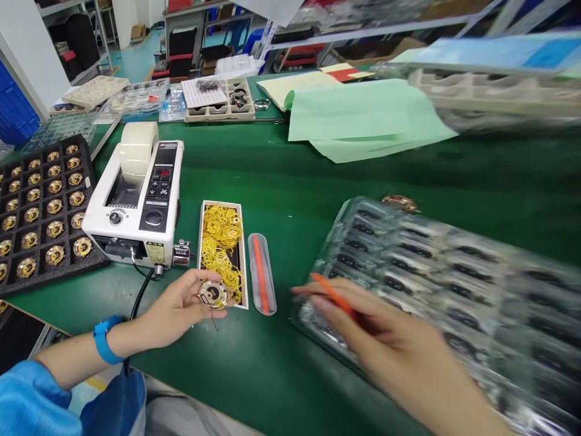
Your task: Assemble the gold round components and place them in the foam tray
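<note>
My left hand point(181, 303) pinches a round gold part point(213, 294) with a pale face and dark centre by its edge. A thin dark wire hangs below it. Just behind that hand is a white box point(246, 266) of tangled yellow rings point(222, 233). My right hand point(385, 345), blurred by motion, is closed around a slim orange stick-like tool point(333, 295) pointing up and left. Its lower end is hidden in the fingers. Under and beside this hand lies a clear plastic tray point(333, 242) with rows of dark parts. A clear case point(271, 290) holding an orange strip lies between the hands.
A white tape dispenser point(170, 200) with a tape roll point(138, 148) stands at left, its black cable running toward the front edge. Beside it, a black foam tray point(40, 275) carries round gold parts. Green paper point(358, 115) and a beige compartment tray point(247, 109) lie at the back.
</note>
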The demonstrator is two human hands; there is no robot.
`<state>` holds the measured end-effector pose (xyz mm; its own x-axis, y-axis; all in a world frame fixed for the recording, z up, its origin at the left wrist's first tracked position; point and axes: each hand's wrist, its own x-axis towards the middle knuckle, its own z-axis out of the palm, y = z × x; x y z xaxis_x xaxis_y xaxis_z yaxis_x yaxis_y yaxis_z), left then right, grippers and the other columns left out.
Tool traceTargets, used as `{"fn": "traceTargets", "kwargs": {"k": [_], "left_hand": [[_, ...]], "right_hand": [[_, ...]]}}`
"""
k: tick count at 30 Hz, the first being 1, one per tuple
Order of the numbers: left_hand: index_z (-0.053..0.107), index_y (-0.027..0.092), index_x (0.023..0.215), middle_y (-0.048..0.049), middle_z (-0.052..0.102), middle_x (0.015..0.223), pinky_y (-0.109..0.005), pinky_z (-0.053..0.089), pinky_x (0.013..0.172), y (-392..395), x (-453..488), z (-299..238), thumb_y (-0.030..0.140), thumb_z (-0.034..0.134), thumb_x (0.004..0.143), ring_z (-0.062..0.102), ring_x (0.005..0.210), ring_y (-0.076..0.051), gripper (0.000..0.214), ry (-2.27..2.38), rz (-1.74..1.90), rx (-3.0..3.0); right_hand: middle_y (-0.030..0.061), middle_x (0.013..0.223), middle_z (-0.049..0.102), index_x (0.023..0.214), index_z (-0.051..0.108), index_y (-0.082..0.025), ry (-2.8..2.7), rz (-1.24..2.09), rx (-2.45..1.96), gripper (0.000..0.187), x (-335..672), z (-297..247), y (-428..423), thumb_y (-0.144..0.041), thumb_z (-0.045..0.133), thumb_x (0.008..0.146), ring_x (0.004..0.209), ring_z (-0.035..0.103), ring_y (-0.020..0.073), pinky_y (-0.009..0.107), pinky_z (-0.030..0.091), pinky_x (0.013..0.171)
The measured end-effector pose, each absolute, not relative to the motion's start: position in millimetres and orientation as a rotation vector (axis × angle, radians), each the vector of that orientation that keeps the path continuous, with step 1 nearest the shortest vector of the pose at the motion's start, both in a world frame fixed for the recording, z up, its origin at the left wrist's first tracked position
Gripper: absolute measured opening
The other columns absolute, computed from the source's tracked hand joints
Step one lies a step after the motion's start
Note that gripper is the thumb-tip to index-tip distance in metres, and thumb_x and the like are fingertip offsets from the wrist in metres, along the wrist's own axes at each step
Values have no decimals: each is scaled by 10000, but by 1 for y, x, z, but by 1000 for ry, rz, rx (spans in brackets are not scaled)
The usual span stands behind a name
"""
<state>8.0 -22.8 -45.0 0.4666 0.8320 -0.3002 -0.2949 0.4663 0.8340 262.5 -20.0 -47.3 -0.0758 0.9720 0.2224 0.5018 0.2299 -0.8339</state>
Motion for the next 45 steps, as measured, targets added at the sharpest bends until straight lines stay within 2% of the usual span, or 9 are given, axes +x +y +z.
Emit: {"fn": "traceTargets", "kwargs": {"k": [5, 11, 16, 20, 24, 33, 40, 45], "left_hand": [[611, 221, 1103, -61, 693, 1061, -377, 500, 959, -23, 8, -46, 264, 775, 744, 676, 994, -187, 397, 803, 767, 783], [625, 228, 1164, -72, 690, 1057, -350, 518, 918, -27, 9, -45, 291, 754, 773, 671, 892, -156, 417, 849, 754, 822], [603, 216, 1208, -69, 701, 1034, -322, 514, 893, -29, 9, -46, 265, 714, 810, 665, 883, -154, 416, 891, 768, 919], [590, 205, 1222, -89, 699, 1098, -335, 513, 910, -30, 10, -44, 261, 690, 827, 672, 947, -184, 411, 904, 761, 972], [582, 198, 1214, -91, 701, 1125, -310, 522, 902, -30, 10, -42, 235, 680, 834, 676, 946, -169, 394, 897, 763, 981], [583, 200, 1187, -72, 730, 1048, -233, 526, 856, -31, 10, -47, 241, 711, 823, 676, 925, -125, 388, 855, 799, 914], [615, 214, 1107, -6, 736, 923, -163, 524, 807, -30, 14, -45, 226, 756, 780, 671, 829, -67, 356, 829, 844, 825], [607, 202, 1090, -9, 739, 906, -141, 518, 788, -29, 16, -44, 243, 762, 775, 678, 814, -61, 353, 855, 856, 822]], "right_hand": [[58, 782, 643, 739, 714, -235, -1608, 1123, -1212, 266, 194, -39, -16, -445, 610, 864, 711, 624, 187, 279, 533, 605], [61, 841, 604, 648, 691, -218, -1409, 1191, -1233, 245, 185, -46, -20, -432, 710, 766, 806, 617, 191, 280, 553, 671], [58, 855, 608, 643, 697, -220, -1361, 1259, -1243, 213, 187, -48, -21, -391, 701, 771, 838, 623, 193, 300, 550, 745], [56, 862, 606, 669, 699, -219, -1378, 1299, -1235, 170, 185, -48, -22, -333, 669, 791, 838, 620, 186, 306, 553, 758], [54, 854, 620, 684, 693, -219, -1393, 1256, -1243, 138, 184, -49, -22, -291, 640, 790, 822, 620, 181, 297, 546, 731], [42, 828, 638, 630, 614, -210, -1478, 939, -1332, 196, 174, -52, -26, -253, 587, 819, 712, 607, 163, 259, 466, 553], [32, 816, 638, 684, 602, -204, -1562, 810, -1274, 171, 171, -56, -28, -183, 579, 852, 708, 625, 148, 228, 489, 534], [34, 834, 637, 771, 615, -197, -1616, 681, -1240, 121, 170, -59, -29, -165, 571, 879, 743, 652, 147, 242, 545, 628]]}}
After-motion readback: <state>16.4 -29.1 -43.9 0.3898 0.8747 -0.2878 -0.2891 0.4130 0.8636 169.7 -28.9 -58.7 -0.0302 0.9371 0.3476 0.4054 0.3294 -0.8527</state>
